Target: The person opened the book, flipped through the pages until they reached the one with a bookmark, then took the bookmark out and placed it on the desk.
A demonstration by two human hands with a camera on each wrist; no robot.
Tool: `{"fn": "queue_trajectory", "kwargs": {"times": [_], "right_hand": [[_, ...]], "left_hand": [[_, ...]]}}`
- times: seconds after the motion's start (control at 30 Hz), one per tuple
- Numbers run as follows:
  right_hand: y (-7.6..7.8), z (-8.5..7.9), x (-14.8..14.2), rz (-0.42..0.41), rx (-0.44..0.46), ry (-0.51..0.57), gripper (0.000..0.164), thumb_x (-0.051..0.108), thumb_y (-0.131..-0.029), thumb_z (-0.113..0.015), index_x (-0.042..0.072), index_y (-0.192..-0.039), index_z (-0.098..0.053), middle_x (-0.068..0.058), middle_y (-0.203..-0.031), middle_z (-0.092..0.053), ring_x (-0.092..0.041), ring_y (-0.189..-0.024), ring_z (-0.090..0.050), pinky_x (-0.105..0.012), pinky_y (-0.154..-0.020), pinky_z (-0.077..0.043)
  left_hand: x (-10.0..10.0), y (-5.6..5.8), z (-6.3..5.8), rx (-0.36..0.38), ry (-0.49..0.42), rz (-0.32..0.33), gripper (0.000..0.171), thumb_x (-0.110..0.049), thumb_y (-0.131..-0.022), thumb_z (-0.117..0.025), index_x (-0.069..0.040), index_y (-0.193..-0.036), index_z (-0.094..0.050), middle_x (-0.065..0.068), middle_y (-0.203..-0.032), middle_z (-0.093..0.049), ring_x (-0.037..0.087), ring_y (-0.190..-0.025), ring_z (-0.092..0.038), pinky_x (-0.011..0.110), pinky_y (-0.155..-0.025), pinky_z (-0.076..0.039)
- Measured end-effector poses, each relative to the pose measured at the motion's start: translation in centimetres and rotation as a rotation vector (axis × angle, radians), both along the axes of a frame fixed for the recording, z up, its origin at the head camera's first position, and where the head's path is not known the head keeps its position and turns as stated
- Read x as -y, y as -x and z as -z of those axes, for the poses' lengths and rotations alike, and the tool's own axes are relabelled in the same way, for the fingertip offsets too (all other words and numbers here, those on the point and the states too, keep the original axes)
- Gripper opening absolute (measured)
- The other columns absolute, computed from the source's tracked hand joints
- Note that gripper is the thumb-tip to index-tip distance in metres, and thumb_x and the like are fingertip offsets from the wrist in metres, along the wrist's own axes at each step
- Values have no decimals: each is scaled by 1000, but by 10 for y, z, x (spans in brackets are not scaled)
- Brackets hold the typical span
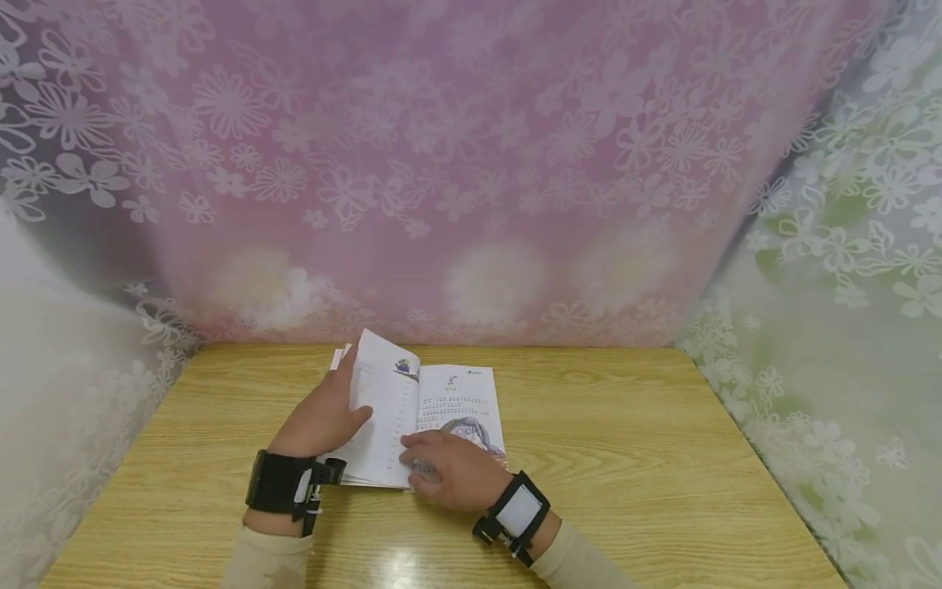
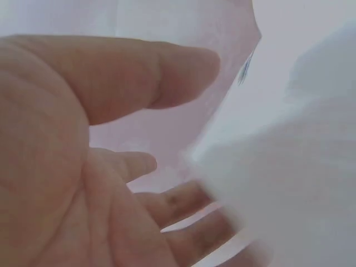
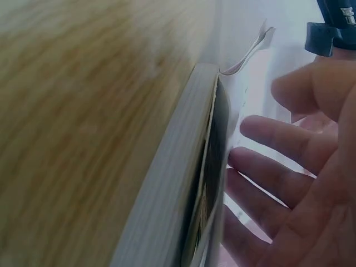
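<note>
An illustrated book (image 1: 418, 409) lies spread on a wood-grain table (image 1: 625, 458), left of centre and near the far edge, its right-hand page (image 1: 459, 388) showing lines of print above a grey-purple drawing (image 1: 465, 427). The left-hand leaf (image 1: 383, 433), with a small coloured picture (image 1: 402, 366) near its top, stands partly raised. Fingers of the left hand (image 1: 316, 417) reach behind its outer edge, apparently to prop the sheet up, while the thumb stands clear in front; the wrist view shows no pinch, the paper simply leaning across the fingers. The right hand (image 1: 464, 470) lies over the lower part of the book, its relaxed fingers extended and their tips at the leaf beside the gutter, a placement that would steady the paper close to the spine; it grips nothing. Dark straps, one on the left wrist (image 1: 280, 481) and one on the right (image 1: 521, 509), carry small cameras below pale sleeves (image 1: 577, 564). Behind the table hangs a pink curtain (image 1: 471, 164) printed with white flowers.
</note>
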State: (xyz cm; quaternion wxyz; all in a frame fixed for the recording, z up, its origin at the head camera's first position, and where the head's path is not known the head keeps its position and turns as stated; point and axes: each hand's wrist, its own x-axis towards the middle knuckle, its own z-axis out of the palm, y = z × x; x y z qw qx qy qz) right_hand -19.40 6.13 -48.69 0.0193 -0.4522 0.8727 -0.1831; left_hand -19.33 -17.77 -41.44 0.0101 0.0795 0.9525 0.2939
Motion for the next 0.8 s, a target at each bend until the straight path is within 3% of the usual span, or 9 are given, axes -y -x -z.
{"fn": "queue_trajectory", "kwargs": {"times": [0.13,0.33,0.43,0.57,0.67,0.8], "right_hand": [[-1,1,0,-20,-34,-11,33,38,-98,-54,21,-124,-64,6,-141,-46,-11,-130,-42,-28,-105,-34],[-1,2,0,-52,-84,-6,32,35,-96,-57,18,-122,-65,4,-140,-48,-12,-129,-44,-29,-105,-35],[-1,3,0,-63,-98,-14,33,35,-95,-58,18,-122,-65,3,-140,-48,-12,-129,-44,-30,-104,-35],[0,5,0,-88,-127,-23,34,35,-95,-57,18,-124,-65,2,-141,-48,-12,-130,-43,-30,-104,-35],[1,8,0,-107,-148,-27,35,36,-95,-57,18,-124,-64,2,-142,-46,-11,-131,-41,-30,-105,-35],[3,8,0,-133,-164,-33,36,35,-95,-56,17,-125,-63,1,-143,-45,-12,-132,-40,-30,-106,-33]], "left_hand": [[2,-6,-10,-32,28,-14,91,-32,-92,-62,-12,-157,-1,31,-147,-27,49,-131,-31,57,-92,-40],[-7,-10,-16,-60,-1,138,69,-36,-94,-61,-8,-150,-33,17,-144,-39,37,-132,-36,51,-99,-37],[-15,-5,-6,-60,21,163,63,-33,-94,-61,-7,-146,-40,17,-140,-44,36,-129,-40,48,-99,-38],[-23,3,18,-16,109,140,62,-33,-91,-63,-7,-144,-44,18,-137,-46,39,-126,-43,49,-96,-40],[-26,8,34,-2,137,112,62,-33,-90,-63,-8,-144,-45,21,-142,-41,43,-129,-37,52,-98,-38],[-31,17,48,-63,124,99,62,-32,-90,-64,-7,-144,-46,24,-149,-30,43,-137,-25,54,-104,-30]]}}
